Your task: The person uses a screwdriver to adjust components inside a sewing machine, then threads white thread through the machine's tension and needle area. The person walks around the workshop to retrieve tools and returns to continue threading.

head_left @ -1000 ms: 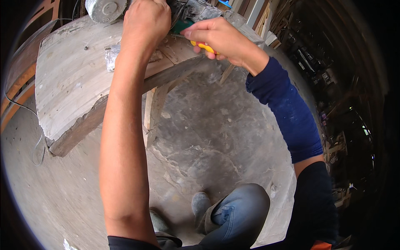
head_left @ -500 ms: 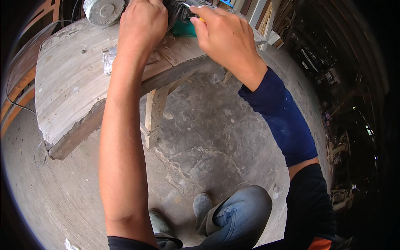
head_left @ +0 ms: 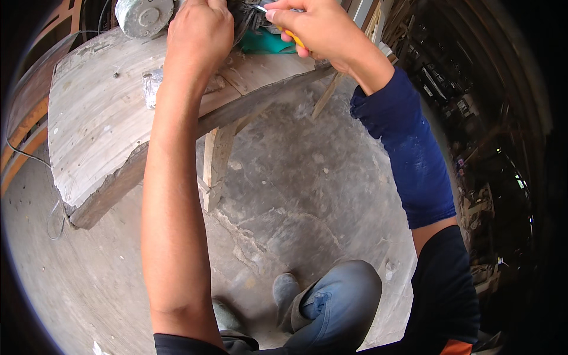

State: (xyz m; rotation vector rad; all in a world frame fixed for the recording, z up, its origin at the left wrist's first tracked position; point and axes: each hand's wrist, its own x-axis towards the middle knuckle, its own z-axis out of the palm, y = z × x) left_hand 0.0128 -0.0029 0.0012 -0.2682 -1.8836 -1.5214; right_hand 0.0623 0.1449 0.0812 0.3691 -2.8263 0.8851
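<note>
My left hand (head_left: 200, 29) is closed at the bench's upper edge, against a dark, dusty machine part (head_left: 247, 18); what its fingers grip is hidden. Right beside it, my right hand (head_left: 313, 35) is closed on a screwdriver with a yellow handle (head_left: 295, 39). Its metal shaft points up-left into the dark part. A green object (head_left: 263, 42) lies below that part. A dusty round metal cylinder (head_left: 144, 15) stands left of my left hand, and a small pale block (head_left: 151, 89) lies on the bench behind my left forearm.
The worn wooden bench (head_left: 94, 130) stands on legs (head_left: 216, 168) over a cracked concrete floor (head_left: 296, 195). An orange-brown slatted piece (head_left: 23, 124) and a cable (head_left: 26, 152) are at the left. Boards (head_left: 374, 26) and dark clutter (head_left: 444, 94) fill the upper right.
My right hand turned back-uppermost half a second ago and has turned back since, moving right at the wrist, with the tool's handle showing again. My left hand has shifted slightly left.
</note>
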